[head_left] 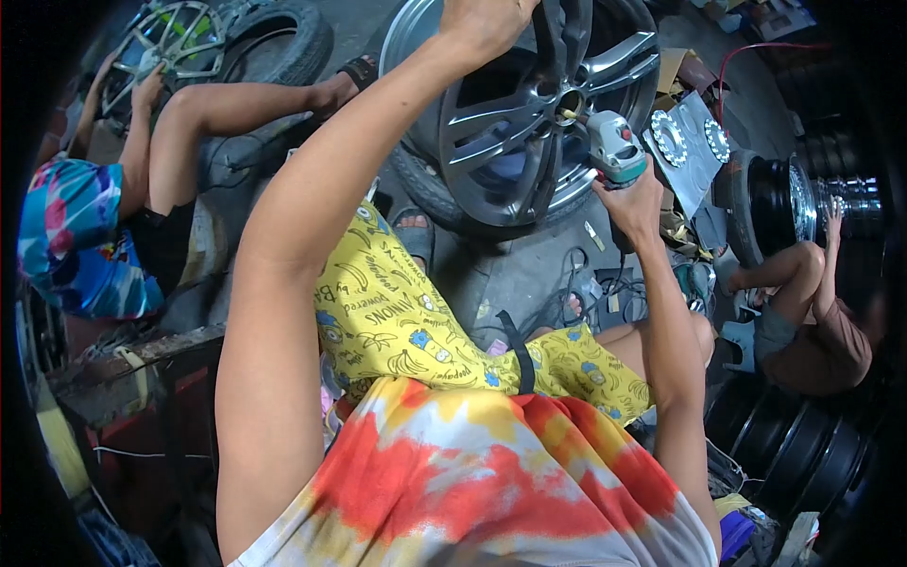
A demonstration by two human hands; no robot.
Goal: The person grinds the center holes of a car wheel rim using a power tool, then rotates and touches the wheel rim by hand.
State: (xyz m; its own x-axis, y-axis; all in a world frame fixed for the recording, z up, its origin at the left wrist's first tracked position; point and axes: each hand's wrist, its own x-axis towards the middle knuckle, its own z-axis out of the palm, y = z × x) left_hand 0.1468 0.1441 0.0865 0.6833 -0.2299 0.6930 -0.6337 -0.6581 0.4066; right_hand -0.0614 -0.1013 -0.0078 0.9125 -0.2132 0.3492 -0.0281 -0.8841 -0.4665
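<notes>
A dark alloy wheel (pixel 501 140) with bright-edged spokes is tilted up in front of me, resting on a tire (pixel 425 194). My left hand (pixel 487 26) is at the upper part of the wheel, closed on it; the frame's top edge cuts off some of the fingers. Wrapped around a grey-and-teal power tool (pixel 616 149) with a red button is my right hand (pixel 631 200). The tool's pale tip points at the wheel's centre hole. Whether the tip touches metal cannot be made out. A yellow printed cloth (pixel 397 302) covers my lap.
At the left, a person in a bright patterned shirt (pixel 85 236) holds another wheel (pixel 170 52). Another person (pixel 817 331) sits at the right beside stacked rims (pixel 803 194). Toothed silver rings (pixel 669 139) lie on a grey sheet. Cables (pixel 567 274) trail over the floor.
</notes>
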